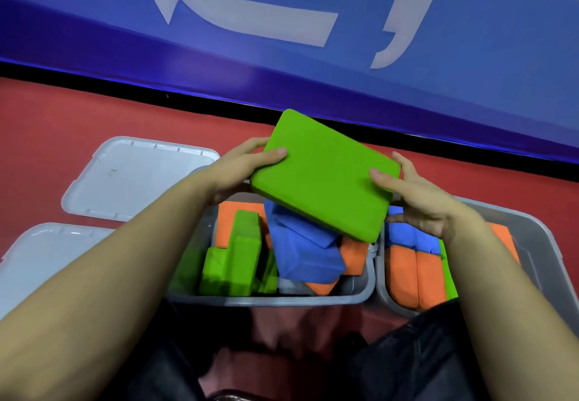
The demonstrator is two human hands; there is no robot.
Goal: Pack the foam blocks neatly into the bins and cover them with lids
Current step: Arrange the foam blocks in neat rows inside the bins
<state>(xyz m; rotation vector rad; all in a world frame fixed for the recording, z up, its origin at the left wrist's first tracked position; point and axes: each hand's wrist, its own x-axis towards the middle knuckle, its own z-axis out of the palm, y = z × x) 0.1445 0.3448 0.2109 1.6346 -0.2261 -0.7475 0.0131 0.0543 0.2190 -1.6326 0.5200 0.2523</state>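
handling the flat green block over the bins

the left hand point(241, 172) and right hand point(419, 203) pinch opposite short edges of the green foam slab point(322, 175), thumbs on top, fingers underneath. the slab hangs tilted at the centre of the frame, above the left bin point(269, 300), where a blue block point(300, 250) lies crooked on the others. the right bin point(539, 237) is packed more evenly. the slab looks light, soft and easy to dent, so edge holds suit it. two lids point(131, 178) lie at the left of the frame.
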